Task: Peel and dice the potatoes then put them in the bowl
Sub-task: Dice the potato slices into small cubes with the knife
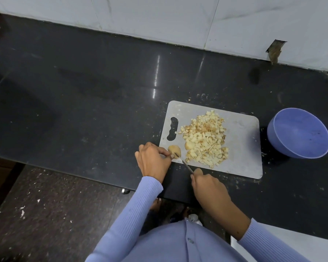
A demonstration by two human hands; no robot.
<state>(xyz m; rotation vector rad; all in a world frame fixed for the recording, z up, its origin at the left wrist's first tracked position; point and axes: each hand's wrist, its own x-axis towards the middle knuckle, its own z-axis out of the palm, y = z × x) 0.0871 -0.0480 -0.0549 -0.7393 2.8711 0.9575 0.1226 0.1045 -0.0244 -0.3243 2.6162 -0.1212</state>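
Note:
A pale grey cutting board [242, 148] lies on the black counter. A heap of diced potato [204, 137] covers its middle. At the board's near left corner sits a peeled potato piece [173, 149], which my left hand [151, 159] pinches with its fingertips. My right hand [208, 188] grips a knife [186, 164] whose thin blade points up-left and rests across that piece. To the right of the board stands a blue bowl [299, 133], tilted toward me, with nothing visible inside.
The black counter [83, 101] stretches far to the left and back to a white tiled wall [178, 21]. Small potato scraps lie around the board. The counter's front edge runs just below my hands, with speckled floor [45, 214] beneath.

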